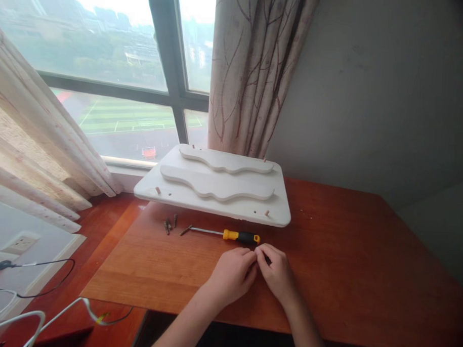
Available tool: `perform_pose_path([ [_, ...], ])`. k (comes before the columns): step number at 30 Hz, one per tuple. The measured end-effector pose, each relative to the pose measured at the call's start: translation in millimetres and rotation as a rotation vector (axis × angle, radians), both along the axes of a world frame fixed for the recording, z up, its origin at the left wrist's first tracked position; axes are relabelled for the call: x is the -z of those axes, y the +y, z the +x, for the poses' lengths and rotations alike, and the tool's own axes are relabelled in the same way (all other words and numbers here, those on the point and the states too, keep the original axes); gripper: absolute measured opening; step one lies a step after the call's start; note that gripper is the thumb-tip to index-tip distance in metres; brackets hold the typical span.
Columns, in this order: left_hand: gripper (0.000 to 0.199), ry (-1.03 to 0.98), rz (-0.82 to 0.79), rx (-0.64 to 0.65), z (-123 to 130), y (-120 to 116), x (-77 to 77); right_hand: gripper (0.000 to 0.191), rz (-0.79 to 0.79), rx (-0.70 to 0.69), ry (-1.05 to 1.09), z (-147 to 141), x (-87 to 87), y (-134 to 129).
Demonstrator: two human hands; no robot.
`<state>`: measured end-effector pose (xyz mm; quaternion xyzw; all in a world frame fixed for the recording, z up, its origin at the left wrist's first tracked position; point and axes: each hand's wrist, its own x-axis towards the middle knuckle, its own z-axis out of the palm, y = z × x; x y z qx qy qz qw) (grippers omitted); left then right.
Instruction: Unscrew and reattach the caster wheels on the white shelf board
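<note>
My left hand (233,275) and my right hand (276,272) meet at the fingertips above the wooden table, near its front edge. Both have curled, closed fingers; whatever may be pinched between them is hidden. Just beyond them lies a screwdriver (239,237) with a yellow and black handle, its shaft pointing left. A small dark screw (186,230) rests by its tip, and several more screws (169,224) lie further left. Behind these is a white board (147,191) with wooden dowels (267,213) standing near its corners. Two wavy-edged white pieces (219,185) lie on top.
The brown table (350,248) reaches right to a grey wall (363,97). A window (118,48) and a patterned curtain (246,67) stand behind the board. At lower left, white cables (67,309) run near a wall socket (22,242).
</note>
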<state>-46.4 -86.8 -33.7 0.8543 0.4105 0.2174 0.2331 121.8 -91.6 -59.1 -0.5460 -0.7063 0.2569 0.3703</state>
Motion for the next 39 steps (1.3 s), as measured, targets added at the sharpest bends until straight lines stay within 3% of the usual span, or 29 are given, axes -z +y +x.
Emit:
perform_pose_path([
  [10,0.013,-0.006,0.005,0.002,-0.4,0.5,-2.1,0.031,0.02,0.01,0.002,-1.6,-7.1,-0.7],
  [39,0.012,0.001,0.017,-0.001,-0.2,0.8,-0.6,0.031,0.027,0.014,-0.011,-1.5,-5.9,-0.7],
])
